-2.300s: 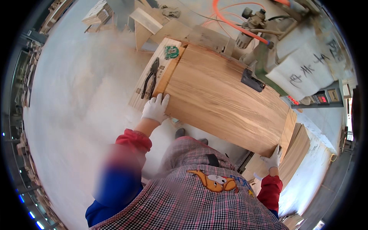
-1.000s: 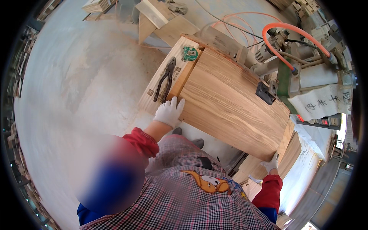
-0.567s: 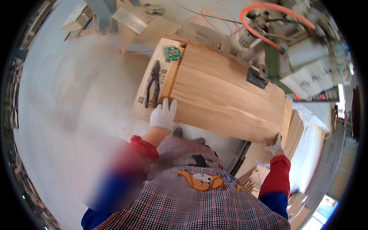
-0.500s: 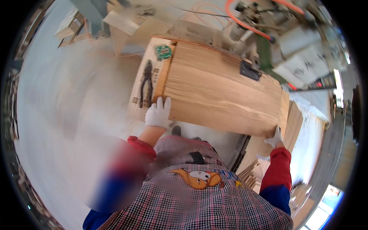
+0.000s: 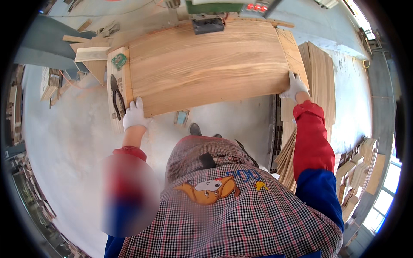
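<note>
A wide, light-brown wooden panel (image 5: 211, 64) with wavy grain lies flat in front of me, level across a work surface. My left hand (image 5: 135, 116), in a white glove, grips the near left corner with its fingers on the top face. At the near right corner my right hand (image 5: 294, 87), also gloved, holds the edge, fingers on top; the undersides of both grips are hidden. Just left of the panel, a pale board (image 5: 115, 118) carries dark-handled pliers (image 5: 115, 95) and a small round green object (image 5: 118, 61). A black block (image 5: 208, 25) touches the panel's far edge.
Behind the block stands a green machine part (image 5: 214, 7). Stacked wooden panels (image 5: 322, 81) stand to the right, beside a dark metal frame (image 5: 275, 129). Wood offcuts (image 5: 92, 53) lie at the far left near a grey-blue column (image 5: 36, 41).
My view has turned, so the panel now lies straighter across and farther left. Both hands remain at its near corners. The right hand's fingers show more clearly on top.
</note>
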The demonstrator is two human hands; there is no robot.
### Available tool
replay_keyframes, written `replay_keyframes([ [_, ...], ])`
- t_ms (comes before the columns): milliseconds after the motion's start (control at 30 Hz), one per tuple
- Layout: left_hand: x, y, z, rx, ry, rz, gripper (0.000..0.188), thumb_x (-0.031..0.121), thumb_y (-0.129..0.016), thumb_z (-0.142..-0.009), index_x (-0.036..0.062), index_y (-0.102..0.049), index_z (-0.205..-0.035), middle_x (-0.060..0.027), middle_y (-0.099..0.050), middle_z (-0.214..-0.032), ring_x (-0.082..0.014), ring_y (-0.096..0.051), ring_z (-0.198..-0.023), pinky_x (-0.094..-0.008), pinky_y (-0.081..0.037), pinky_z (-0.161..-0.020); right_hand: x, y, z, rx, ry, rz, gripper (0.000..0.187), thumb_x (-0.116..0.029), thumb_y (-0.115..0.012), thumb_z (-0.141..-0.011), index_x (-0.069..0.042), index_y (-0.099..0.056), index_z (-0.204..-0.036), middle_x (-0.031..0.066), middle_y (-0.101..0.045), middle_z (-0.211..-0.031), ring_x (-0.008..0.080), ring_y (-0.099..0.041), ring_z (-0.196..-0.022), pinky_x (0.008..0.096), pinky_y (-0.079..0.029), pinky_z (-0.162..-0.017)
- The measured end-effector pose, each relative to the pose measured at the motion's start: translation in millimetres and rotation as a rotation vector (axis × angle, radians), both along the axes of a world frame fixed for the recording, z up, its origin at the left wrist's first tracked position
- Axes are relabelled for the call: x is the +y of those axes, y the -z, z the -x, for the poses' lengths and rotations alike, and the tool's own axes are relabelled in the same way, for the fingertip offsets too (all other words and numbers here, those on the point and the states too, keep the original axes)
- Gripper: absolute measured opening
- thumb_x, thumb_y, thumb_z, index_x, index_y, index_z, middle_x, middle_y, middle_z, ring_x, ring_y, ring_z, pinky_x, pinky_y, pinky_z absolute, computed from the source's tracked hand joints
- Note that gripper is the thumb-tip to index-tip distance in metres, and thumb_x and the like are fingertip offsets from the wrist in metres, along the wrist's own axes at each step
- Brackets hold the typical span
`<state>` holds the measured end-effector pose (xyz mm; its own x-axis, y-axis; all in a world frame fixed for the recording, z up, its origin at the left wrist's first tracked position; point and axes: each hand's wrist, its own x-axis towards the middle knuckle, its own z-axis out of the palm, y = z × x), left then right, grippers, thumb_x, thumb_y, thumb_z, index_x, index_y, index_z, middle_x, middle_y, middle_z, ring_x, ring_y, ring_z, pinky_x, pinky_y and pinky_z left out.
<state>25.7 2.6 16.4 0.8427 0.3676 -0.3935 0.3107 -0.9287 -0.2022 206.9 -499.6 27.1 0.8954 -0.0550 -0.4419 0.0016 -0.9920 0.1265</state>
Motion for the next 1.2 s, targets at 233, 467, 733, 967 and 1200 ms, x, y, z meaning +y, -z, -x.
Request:
replay_keyframes([
  [233, -3, 4, -6, 0.004, 0.024, -0.055, 0.097, 0.038, -0.077, -0.063, 0.0101, -0.022, -0.137, -0.0159, -0.046, -0.122, -0.0318, -0.056, -0.101, -0.0396, -0.050, -0.081, -11, 4, -2, -0.035, -0.027, -0.035, 0.106, -0.036, -0.083, -0.052, -0.009, -0.025, -0.137, 0.0204, -0.039, -0.131, 0.0351, -0.048, -0.114, 0.0406, -0.045, -0.090],
  [467, -3, 6, -8, 0.032, -0.008, -0.070, 0.097, 0.038, -0.078, -0.061, 0.0101, -0.023, -0.136, -0.0172, -0.046, -0.123, -0.0329, -0.056, -0.104, -0.0404, -0.049, -0.082, -14, -4, 0, -0.001, -0.038, -0.050, 0.107, -0.036, -0.082, -0.053, -0.008, -0.024, -0.138, 0.0194, -0.042, -0.127, 0.0321, -0.051, -0.110, 0.0378, -0.047, -0.087],
  [733, -2, 7, -4, -0.052, 0.005, -0.006, 0.096, 0.036, -0.078, -0.060, 0.0102, -0.027, -0.136, -0.0155, -0.047, -0.124, -0.0341, -0.055, -0.104, -0.0403, -0.047, -0.085, -24, 4, -1, -0.043, -0.075, -0.090, 0.106, -0.037, -0.081, -0.053, -0.008, -0.025, -0.138, 0.0196, -0.044, -0.124, 0.0335, -0.052, -0.108, 0.0382, -0.046, -0.086],
  [967, 2, 13, 5, -0.142, 0.015, 0.007, 0.094, 0.036, -0.079, -0.059, 0.0121, -0.029, -0.136, -0.0120, -0.046, -0.127, -0.0319, -0.054, -0.105, -0.0388, -0.047, -0.086, -24, 5, -1, -0.031, -0.080, -0.060, 0.105, -0.035, -0.080, -0.055, -0.007, -0.024, -0.139, 0.0193, -0.042, -0.127, 0.0314, -0.052, -0.109, 0.0359, -0.047, -0.087],
  [1200, 5, 17, 5, -0.170, 0.011, -0.005, 0.094, 0.035, -0.079, -0.058, 0.0144, -0.029, -0.136, -0.0099, -0.044, -0.131, -0.0303, -0.054, -0.106, -0.0382, -0.047, -0.086, -20, 2, -2, -0.027, -0.062, -0.041, 0.106, -0.035, -0.080, -0.054, -0.008, -0.024, -0.139, 0.0195, -0.042, -0.127, 0.0318, -0.051, -0.110, 0.0366, -0.046, -0.088],
])
